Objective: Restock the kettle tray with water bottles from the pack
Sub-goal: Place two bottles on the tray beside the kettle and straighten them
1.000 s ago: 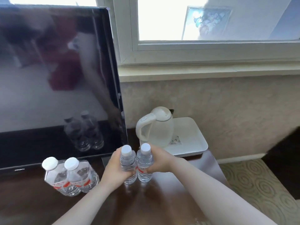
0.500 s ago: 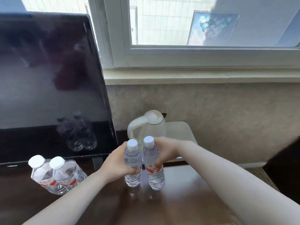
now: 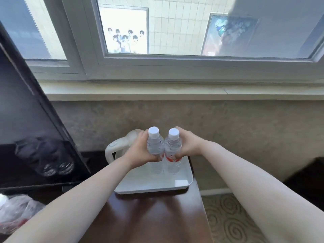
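Two clear water bottles with white caps stand upright side by side over the white tray (image 3: 182, 184). My left hand (image 3: 140, 150) grips the left bottle (image 3: 154, 144); my right hand (image 3: 188, 146) grips the right bottle (image 3: 173, 148), which has a red label. Their bases are at or just above the tray floor; I cannot tell whether they touch it. The white kettle (image 3: 114, 149) stands at the tray's back left, mostly hidden behind my left hand. The plastic-wrapped pack (image 3: 15, 213) with the other bottles lies at the far left edge.
A dark TV screen (image 3: 26, 128) leans along the left and mirrors the pack's bottles. The tray sits at the back of a dark wooden table (image 3: 149, 216). Patterned carpet (image 3: 228, 223) lies to the right. A wall and window sill run behind.
Both hands carried the two bottles from the bare table forward and right to over the tray, beside the kettle. The view shifted right, so the pack now sits at the left edge.
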`<state>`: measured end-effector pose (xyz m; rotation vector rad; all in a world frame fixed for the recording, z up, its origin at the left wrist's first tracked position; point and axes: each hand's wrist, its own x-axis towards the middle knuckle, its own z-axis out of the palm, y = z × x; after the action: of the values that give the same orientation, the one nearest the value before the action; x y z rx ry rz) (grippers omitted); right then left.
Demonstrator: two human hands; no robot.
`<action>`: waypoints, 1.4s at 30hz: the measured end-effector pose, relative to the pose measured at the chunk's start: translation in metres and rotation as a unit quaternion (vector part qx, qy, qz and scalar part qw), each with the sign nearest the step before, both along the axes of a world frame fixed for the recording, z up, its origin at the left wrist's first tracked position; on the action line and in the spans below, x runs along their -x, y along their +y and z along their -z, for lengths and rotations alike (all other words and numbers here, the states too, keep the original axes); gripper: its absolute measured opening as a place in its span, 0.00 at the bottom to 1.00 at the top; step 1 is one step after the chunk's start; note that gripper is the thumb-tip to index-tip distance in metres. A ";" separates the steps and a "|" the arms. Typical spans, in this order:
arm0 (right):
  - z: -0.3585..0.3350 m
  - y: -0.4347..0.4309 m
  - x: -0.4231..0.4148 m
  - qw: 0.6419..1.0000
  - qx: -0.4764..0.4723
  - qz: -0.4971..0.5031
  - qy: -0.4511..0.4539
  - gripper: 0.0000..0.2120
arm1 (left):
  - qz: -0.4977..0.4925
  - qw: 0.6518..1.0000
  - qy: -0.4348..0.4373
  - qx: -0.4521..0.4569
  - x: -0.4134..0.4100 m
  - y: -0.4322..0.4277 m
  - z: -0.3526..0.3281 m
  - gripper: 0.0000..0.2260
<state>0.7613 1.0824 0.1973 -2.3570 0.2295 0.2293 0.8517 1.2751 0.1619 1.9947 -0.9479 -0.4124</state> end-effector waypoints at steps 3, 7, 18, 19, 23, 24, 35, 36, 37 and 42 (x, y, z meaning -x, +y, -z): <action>0.015 -0.025 -0.004 1.000 -0.008 0.018 0.004 0.26 | -0.012 1.000 0.000 -0.011 -0.005 -0.027 0.017 0.18; 0.035 -0.049 -0.011 0.999 -0.024 0.036 0.013 0.29 | -0.032 0.999 -0.024 -0.017 -0.007 -0.053 0.033 0.20; 0.071 -0.062 -0.022 0.996 -0.060 0.063 0.002 0.30 | -0.090 0.993 -0.020 -0.069 -0.012 -0.074 0.056 0.26; 0.072 -0.062 -0.022 0.996 -0.065 0.065 0.001 0.31 | -0.093 0.993 -0.022 -0.072 -0.012 -0.074 0.056 0.26; 0.073 -0.059 -0.025 0.995 -0.076 0.063 0.002 0.34 | -0.091 0.993 -0.024 -0.072 -0.015 -0.071 0.057 0.24; 0.073 -0.059 -0.025 0.995 -0.078 0.064 0.001 0.34 | -0.086 0.993 -0.026 -0.073 -0.015 -0.071 0.056 0.23; 0.081 -0.057 -0.023 0.989 -0.098 0.109 -0.022 0.36 | 0.017 0.989 -0.085 -0.116 -0.025 -0.066 0.023 0.37; 0.082 -0.058 -0.024 0.989 -0.097 0.112 -0.025 0.36 | 0.036 0.982 -0.119 -0.140 -0.028 -0.067 0.020 0.33; 0.082 -0.058 -0.024 0.989 -0.094 0.114 -0.027 0.35 | 0.049 0.976 -0.143 -0.157 -0.031 -0.069 0.017 0.27; 0.079 -0.061 -0.029 0.989 -0.085 0.115 -0.029 0.30 | 0.090 0.965 -0.152 -0.196 -0.045 -0.074 0.001 0.14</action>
<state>0.7907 1.0218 0.1184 -2.1430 0.4333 0.0643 0.8963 1.2010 0.1611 2.3858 -1.3283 -0.4263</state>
